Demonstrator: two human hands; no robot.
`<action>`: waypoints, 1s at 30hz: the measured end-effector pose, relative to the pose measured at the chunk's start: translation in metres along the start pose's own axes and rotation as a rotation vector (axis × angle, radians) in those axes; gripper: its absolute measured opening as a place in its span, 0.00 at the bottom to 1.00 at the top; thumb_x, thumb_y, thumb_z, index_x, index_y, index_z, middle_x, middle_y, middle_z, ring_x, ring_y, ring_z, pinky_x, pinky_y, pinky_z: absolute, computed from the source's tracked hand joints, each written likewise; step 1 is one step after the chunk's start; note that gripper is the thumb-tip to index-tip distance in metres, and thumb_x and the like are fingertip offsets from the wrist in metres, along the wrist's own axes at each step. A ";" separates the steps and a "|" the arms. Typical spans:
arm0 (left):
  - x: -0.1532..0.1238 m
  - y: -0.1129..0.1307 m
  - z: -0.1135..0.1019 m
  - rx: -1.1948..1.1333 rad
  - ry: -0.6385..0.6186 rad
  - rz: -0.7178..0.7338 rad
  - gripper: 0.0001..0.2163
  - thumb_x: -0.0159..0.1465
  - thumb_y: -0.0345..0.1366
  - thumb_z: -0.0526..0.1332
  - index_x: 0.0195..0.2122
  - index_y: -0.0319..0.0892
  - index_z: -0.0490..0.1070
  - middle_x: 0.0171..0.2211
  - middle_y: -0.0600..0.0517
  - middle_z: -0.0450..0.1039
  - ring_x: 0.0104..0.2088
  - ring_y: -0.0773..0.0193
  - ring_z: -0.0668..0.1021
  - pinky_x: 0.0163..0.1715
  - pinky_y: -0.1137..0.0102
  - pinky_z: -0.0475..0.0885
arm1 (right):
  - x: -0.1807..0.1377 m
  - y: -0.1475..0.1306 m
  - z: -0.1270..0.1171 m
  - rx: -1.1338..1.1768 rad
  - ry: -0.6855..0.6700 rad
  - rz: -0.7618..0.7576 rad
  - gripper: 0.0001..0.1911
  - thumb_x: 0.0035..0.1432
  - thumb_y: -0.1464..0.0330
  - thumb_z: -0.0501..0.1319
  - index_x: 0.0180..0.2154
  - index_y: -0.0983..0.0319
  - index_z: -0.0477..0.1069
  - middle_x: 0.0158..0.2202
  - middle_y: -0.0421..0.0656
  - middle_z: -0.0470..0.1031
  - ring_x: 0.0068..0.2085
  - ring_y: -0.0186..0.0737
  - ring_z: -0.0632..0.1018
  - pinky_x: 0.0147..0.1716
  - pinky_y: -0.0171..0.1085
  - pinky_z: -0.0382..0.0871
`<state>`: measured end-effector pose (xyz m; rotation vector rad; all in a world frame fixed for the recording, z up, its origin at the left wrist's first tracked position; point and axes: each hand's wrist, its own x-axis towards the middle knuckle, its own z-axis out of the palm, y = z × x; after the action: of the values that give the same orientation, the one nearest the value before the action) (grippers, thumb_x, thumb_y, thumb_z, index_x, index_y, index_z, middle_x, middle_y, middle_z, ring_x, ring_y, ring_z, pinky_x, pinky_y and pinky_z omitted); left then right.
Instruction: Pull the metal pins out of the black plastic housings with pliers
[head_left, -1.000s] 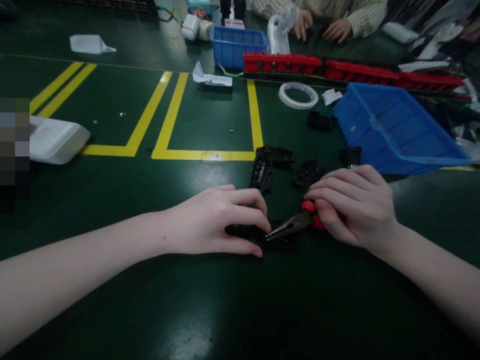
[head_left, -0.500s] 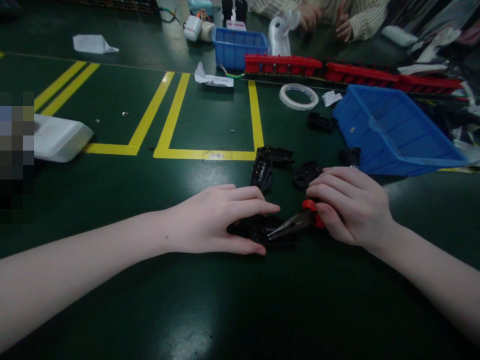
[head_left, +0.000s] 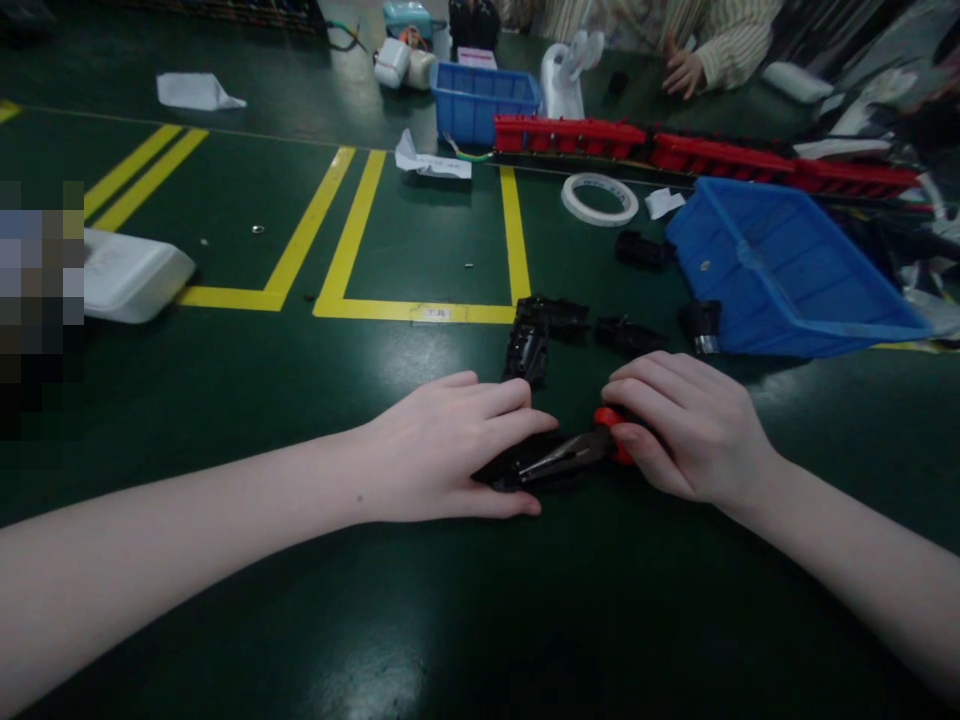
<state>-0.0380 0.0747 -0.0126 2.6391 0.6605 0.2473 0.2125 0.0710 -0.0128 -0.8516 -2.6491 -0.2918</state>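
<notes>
A black plastic part (head_left: 499, 472) lies on the green table, with my left hand (head_left: 457, 450) gripping it between thumb and fingers. Red-handled needle-nose pliers (head_left: 562, 457) are in my right hand (head_left: 686, 430), which is wrapped around the handles. The pliers' jaws point left and lie over the part; whether they grip anything on it I cannot make out. Just beyond my hands lie more black plastic parts (head_left: 527, 348), one of them a narrow piece (head_left: 630, 334) near my right knuckles.
A tilted blue bin (head_left: 795, 255) stands at the right, with a black cylindrical piece (head_left: 700, 325) beside it. Farther back are a tape roll (head_left: 599, 199), a red strip (head_left: 570, 134) and a small blue bin (head_left: 486, 105). A white container (head_left: 139, 275) sits at left. Across the table, a person's hand (head_left: 683, 73) rests.
The pliers and my right hand have shifted slightly left and lower, bringing the jaws farther along the part. My left hand has moved a little right. Across the table, the person's hands have parted.
</notes>
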 end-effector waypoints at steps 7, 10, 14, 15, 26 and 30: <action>0.000 -0.001 0.001 -0.151 0.034 -0.003 0.19 0.63 0.48 0.58 0.47 0.39 0.63 0.39 0.51 0.73 0.36 0.63 0.75 0.37 0.69 0.65 | -0.004 -0.002 0.003 0.144 0.028 0.028 0.18 0.65 0.60 0.45 0.36 0.65 0.67 0.32 0.49 0.71 0.33 0.41 0.70 0.30 0.41 0.64; -0.001 0.001 0.001 -0.182 0.030 0.002 0.19 0.63 0.47 0.59 0.48 0.39 0.62 0.38 0.51 0.74 0.35 0.63 0.76 0.36 0.69 0.66 | -0.005 -0.005 0.003 0.148 0.033 0.027 0.20 0.65 0.59 0.44 0.35 0.65 0.66 0.32 0.49 0.70 0.33 0.41 0.70 0.30 0.41 0.64; 0.000 0.006 0.003 -0.157 0.023 -0.026 0.17 0.62 0.45 0.59 0.46 0.39 0.62 0.30 0.54 0.74 0.28 0.64 0.75 0.30 0.70 0.64 | -0.003 -0.009 -0.001 0.137 0.026 0.021 0.19 0.66 0.60 0.44 0.34 0.65 0.66 0.31 0.49 0.70 0.32 0.41 0.70 0.30 0.40 0.65; 0.000 0.007 0.003 -0.145 0.025 -0.034 0.17 0.62 0.45 0.59 0.46 0.39 0.62 0.29 0.54 0.74 0.26 0.65 0.75 0.29 0.70 0.64 | -0.002 -0.009 -0.001 0.133 0.024 0.014 0.19 0.66 0.61 0.44 0.33 0.65 0.66 0.31 0.49 0.70 0.32 0.41 0.70 0.29 0.40 0.65; 0.000 0.009 0.006 -0.018 0.045 -0.026 0.17 0.61 0.51 0.59 0.34 0.40 0.64 0.23 0.57 0.69 0.23 0.67 0.72 0.26 0.72 0.62 | -0.003 -0.008 0.000 0.135 0.008 -0.002 0.17 0.65 0.61 0.46 0.33 0.65 0.66 0.31 0.49 0.70 0.32 0.41 0.69 0.29 0.40 0.64; -0.003 0.008 0.004 0.109 0.084 0.024 0.19 0.61 0.52 0.59 0.40 0.40 0.67 0.33 0.51 0.70 0.30 0.64 0.72 0.26 0.71 0.64 | -0.004 -0.008 0.003 0.122 -0.007 0.002 0.16 0.64 0.63 0.47 0.33 0.65 0.67 0.32 0.49 0.70 0.32 0.41 0.69 0.30 0.40 0.63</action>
<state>-0.0365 0.0648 -0.0128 2.7552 0.6881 0.3403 0.2102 0.0635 -0.0174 -0.8170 -2.6417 -0.1251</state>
